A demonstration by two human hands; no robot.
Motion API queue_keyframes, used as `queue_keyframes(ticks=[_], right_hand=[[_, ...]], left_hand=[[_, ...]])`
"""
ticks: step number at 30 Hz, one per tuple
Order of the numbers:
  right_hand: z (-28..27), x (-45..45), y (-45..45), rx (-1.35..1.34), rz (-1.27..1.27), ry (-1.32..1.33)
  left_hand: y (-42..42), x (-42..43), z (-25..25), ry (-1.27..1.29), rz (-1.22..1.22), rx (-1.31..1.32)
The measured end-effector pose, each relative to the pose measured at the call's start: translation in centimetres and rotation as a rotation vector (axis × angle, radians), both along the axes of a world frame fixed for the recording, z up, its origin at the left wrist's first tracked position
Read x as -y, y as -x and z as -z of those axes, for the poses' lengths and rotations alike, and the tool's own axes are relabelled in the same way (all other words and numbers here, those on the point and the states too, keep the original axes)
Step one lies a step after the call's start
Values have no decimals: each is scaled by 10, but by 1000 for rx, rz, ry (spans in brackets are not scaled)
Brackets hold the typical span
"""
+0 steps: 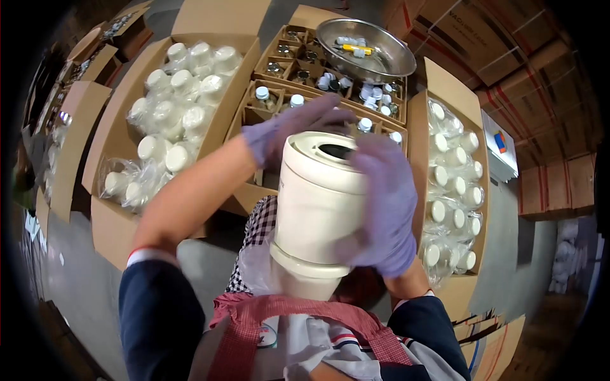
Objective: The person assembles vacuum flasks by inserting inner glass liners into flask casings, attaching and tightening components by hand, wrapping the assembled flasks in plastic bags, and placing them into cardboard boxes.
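A cream cylindrical container (318, 209), flask-like with a ringed top and a dark opening, stands slightly tilted before my body over the lap. Both hands wear thin purple gloves. My left hand (305, 124) is behind the container's top, fingers stretched out and apart; contact with the rim is hard to make out. Around the right side of the container curves my right hand (387, 203), blurred by motion, its thumb or fingers against the wall. Clear plastic film (257, 267) hangs at the container's lower left.
Open cartons of cream-capped items in plastic stand left (105, 149) and right (480, 247). Ahead, a divided carton (238, 127) holds white-capped bottles. A metal bowl (330, 51) with a yellow tool (357, 49) rests on another carton. Stacked boxes (470, 38) rise at the right.
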State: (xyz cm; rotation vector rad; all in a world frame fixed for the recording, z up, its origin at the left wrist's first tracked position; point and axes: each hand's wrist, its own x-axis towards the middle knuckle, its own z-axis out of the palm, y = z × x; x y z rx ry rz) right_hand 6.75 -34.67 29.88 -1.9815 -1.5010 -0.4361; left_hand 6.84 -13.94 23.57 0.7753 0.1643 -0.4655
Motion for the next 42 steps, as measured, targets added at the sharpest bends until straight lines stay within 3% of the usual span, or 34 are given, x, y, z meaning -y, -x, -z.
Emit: queue_keyframes(ticks=[1, 2, 3, 4, 7, 8, 9, 10, 12, 14, 15, 16, 18, 20, 21, 23, 24, 25, 26, 27, 28, 30, 31, 33, 35, 37, 38, 40, 42], right_hand=[[1, -16, 7, 113, 6, 117], [-1, -26, 7, 234, 26, 231], [-6, -20, 1, 125, -58, 156], [-10, -7, -8, 12, -144, 92], [31, 25, -44, -377, -22, -238], [42, 28, -45, -462, -42, -256], [51, 30, -44, -547, -61, -278], [40, 22, -38, -428, -23, -157], [20, 2, -25, -129, 6, -16], [-2, -15, -13, -55, -9, 98], [1, -15, -14, -51, -21, 96], [9, -10, -23, -212, -95, 11], [40, 10, -50, -587, -231, -223], [76, 11, -70, -1445, -283, -663], [116, 19, -73, -1533, -239, -593], [84, 3, -53, -1121, -238, -494], [68, -3, -42, -915, -188, -406], [52, -9, -33, -715, -135, -342], [21, -9, -13, -307, -5, -156], [18, -10, -15, -517, -100, -189], [24, -7, -24, -508, -107, -192], [52, -3, -48, -1031, -276, -597], [44, -16, -41, -1140, -95, -630], [86, -40, -44, -1318, -605, -939], [91, -39, -35, -1176, -1140, -1155], [61, 9, -37, -1402, -33, -367], [64, 12, -38, -1403, -42, -375], [62, 10, -41, -1172, -120, -348], [59, -4, -38, -1240, -212, -316]], left_hand=[[3, 7, 1, -19, -23, 305], [-2, 4, -2, -127, -31, 129], [-6, 2, -6, -213, -38, -56], [-18, -14, 8, -617, -116, 98], [30, -27, -47, -334, -375, 179], [23, -25, -44, -328, -369, 174], [18, -19, -40, -735, -138, 509], [15, -14, -38, -1132, 117, 848], [12, -14, -33, -615, 84, 511], [5, -19, -27, -157, 75, 197], [3, -26, -24, -131, 105, 165], [4, -25, -22, -135, 100, 171], [11, -25, -23, -1394, -192, 887], [31, 7, -39, -1170, -348, 1266], [41, 16, -44, -1332, -297, 1164], [40, 16, -34, -1336, -361, 1034], [32, 5, -15, -1192, -461, 1043], [18, -13, 4, -1120, -356, 1079], [12, -23, 18, -1017, -249, 1104], [21, -23, 12, -961, -283, 1034], [23, -18, -1, -968, -290, 1042], [36, 6, -28, -1275, -524, 969], [50, 25, -55, -1267, -489, 1003], [56, 59, -66, -1687, -271, 1011], [55, 57, -62, -1879, -253, 991], [63, 26, -51, -1243, -266, 1245], [61, 16, -39, -1254, -261, 1247], [58, 1, -29, -846, -402, 1310], [59, 13, -35, -1194, -477, 1327]])
